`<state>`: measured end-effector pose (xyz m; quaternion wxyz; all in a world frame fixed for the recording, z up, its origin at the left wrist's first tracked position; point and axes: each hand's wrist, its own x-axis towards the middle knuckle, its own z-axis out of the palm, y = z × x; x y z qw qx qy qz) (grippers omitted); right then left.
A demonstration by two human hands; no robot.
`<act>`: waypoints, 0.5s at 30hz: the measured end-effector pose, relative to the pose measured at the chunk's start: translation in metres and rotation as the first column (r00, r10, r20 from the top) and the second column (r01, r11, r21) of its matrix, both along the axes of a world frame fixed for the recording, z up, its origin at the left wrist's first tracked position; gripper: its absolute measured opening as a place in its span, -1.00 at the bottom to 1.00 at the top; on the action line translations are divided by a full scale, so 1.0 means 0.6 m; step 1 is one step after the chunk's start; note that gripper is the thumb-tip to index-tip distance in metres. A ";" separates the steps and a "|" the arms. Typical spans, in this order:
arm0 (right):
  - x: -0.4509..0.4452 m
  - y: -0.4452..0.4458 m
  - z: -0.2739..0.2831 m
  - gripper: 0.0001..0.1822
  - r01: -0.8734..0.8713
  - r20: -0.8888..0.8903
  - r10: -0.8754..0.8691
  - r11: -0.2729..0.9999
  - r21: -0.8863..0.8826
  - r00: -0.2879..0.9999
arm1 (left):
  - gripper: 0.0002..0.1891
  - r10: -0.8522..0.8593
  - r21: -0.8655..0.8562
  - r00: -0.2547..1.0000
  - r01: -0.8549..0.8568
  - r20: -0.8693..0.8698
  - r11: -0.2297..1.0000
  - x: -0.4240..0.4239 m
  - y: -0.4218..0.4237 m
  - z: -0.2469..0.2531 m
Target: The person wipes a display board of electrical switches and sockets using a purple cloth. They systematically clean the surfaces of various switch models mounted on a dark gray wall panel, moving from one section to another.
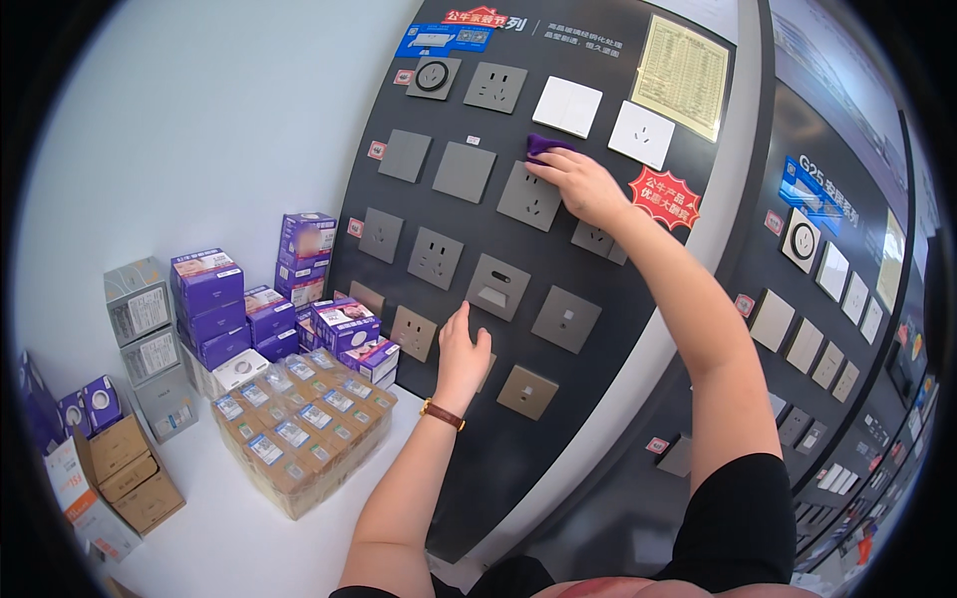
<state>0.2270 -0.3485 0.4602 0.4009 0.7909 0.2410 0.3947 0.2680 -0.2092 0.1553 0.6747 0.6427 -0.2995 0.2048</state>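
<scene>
My right hand (583,183) holds a purple cloth (548,145) against the dark display panel (478,217), at the top edge of a grey wall socket (531,198). Below and to the left, my left hand (462,351) has its fingers apart and holds nothing; its fingertip is by the lower left corner of a grey plate with a slot and a light strip (499,288). A white switch plate (567,107) and a white socket (641,135) sit above my right hand. A grey switch plate (463,173) is to its left.
On the white surface (359,478) at the left stand a plastic-wrapped block of cartons (299,418), stacked purple boxes (208,284), grey boxes (138,299) and brown cartons (138,478). A second display panel (807,314) with switches stands at the right, past a pale upright edge (598,418).
</scene>
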 end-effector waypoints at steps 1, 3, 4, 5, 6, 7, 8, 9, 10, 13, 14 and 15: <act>-0.015 -0.005 0.006 -0.47 0.030 -0.011 -0.030 1.000 0.007 0.999 | -0.40 -0.005 -0.005 1.000 0.005 -0.001 1.000 0.000 -0.001 -0.001; -0.041 -0.017 0.012 -0.47 0.036 -0.027 -0.035 0.998 0.043 0.999 | -0.41 -0.012 -0.013 1.000 0.012 -0.003 1.000 0.003 -0.003 -0.002; -0.055 -0.024 0.012 -0.47 0.037 -0.020 -0.037 0.999 0.033 0.999 | -0.41 -0.012 -0.014 1.000 0.012 -0.005 1.000 0.004 -0.001 -0.002; -0.071 -0.032 0.010 -0.46 0.038 -0.012 -0.038 0.999 0.023 0.999 | -0.41 -0.012 -0.014 1.000 0.011 -0.007 1.000 0.003 0.001 -0.002; -0.089 -0.041 0.005 -0.46 0.052 -0.010 -0.052 0.998 0.030 0.999 | -0.41 -0.012 -0.015 1.000 0.012 -0.009 1.000 0.003 0.001 -0.002; -0.109 -0.049 -0.001 -0.45 0.064 -0.006 -0.064 0.997 0.037 0.998 | -0.41 -0.010 -0.014 1.000 0.010 -0.010 1.000 0.004 0.001 -0.003; -0.126 -0.057 -0.006 -0.45 0.074 -0.002 -0.074 0.996 0.043 0.997 | -0.41 -0.006 -0.013 1.000 0.006 -0.011 1.000 0.005 0.000 -0.004; -0.144 -0.066 -0.009 -0.45 0.076 0.012 -0.077 0.996 0.053 0.997 | -0.41 -0.006 -0.011 1.000 0.006 -0.012 1.000 0.005 -0.002 -0.005; -0.163 -0.075 -0.012 -0.45 0.080 0.026 -0.081 0.995 0.063 0.996 | -0.40 -0.012 -0.009 1.000 0.012 -0.014 1.000 0.003 -0.003 -0.004; -0.202 -0.104 -0.024 -0.42 0.085 0.078 -0.089 0.995 0.051 0.993 | -0.40 -0.018 -0.003 1.000 0.018 -0.020 1.000 0.000 -0.001 -0.001; -0.209 -0.111 -0.029 -0.41 0.096 0.089 -0.101 0.994 0.058 0.991 | -0.40 -0.016 -0.003 1.000 0.016 -0.022 1.000 -0.001 0.001 0.000; -0.213 -0.114 -0.031 -0.40 0.106 0.103 -0.113 0.992 0.064 0.988 | -0.40 -0.014 -0.004 1.000 0.014 -0.022 1.000 -0.002 0.002 0.003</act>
